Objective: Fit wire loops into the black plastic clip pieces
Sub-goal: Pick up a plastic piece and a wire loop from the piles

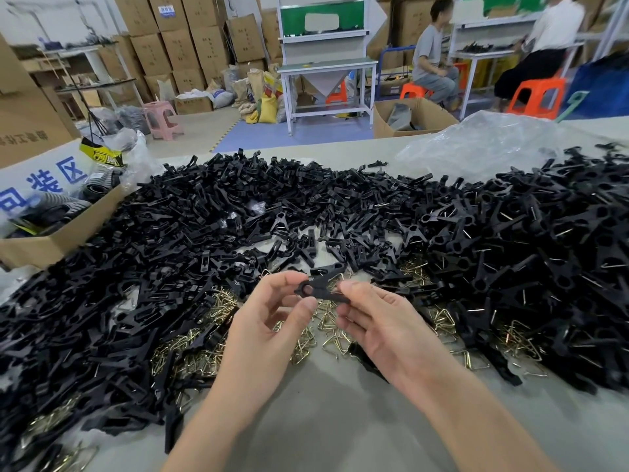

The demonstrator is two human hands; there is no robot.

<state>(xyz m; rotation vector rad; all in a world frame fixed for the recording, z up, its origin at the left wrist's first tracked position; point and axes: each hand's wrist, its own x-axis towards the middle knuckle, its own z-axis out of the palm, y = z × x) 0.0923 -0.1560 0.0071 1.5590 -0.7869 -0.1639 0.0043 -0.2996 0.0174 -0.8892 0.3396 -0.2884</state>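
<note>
Head view: black clip (pixel 320 288) in pinch grip between left hand (pixel 272 323) and right hand (pixel 384 323).

One head-worn wide-angle view looks forward and down, close over the table (pixel 340 420)

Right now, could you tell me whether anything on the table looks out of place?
Nothing stands out: the left hand and right hand hold one black clip above loose wire loops, and heaped clip pieces partly bury the loops' edges.
</note>
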